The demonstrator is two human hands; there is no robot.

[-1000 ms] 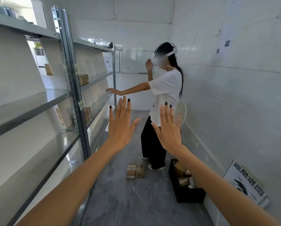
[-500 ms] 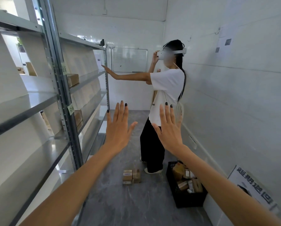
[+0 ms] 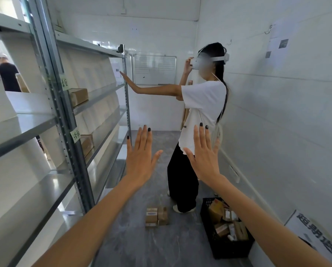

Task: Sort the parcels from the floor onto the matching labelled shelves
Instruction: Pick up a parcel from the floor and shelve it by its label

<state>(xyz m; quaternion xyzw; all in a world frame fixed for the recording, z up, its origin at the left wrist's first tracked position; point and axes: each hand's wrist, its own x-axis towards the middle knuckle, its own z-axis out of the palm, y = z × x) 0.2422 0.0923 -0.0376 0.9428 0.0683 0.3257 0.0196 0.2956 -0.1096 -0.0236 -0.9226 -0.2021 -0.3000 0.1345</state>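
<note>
My left hand (image 3: 141,157) and my right hand (image 3: 204,155) are stretched out in front of me, fingers spread, holding nothing. Far below them a small stack of brown parcels (image 3: 156,216) lies on the grey floor. More parcels fill a black crate (image 3: 226,247) by the right wall. Metal shelves (image 3: 95,100) run along the left, with green handwritten labels (image 3: 75,134) on the upright. One parcel (image 3: 78,96) sits on an upper shelf and another parcel (image 3: 87,142) on the shelf below.
A person in a white shirt and black trousers (image 3: 198,120), wearing a headset, stands in the narrow aisle beyond the floor parcels, one hand on the shelf post. A printed sign (image 3: 315,234) leans on the right wall. Another person (image 3: 6,74) shows behind the shelves.
The view has shifted slightly; my hands stay raised and spread. The person ahead has lifted an arm higher onto the shelf post and holds the headset.
</note>
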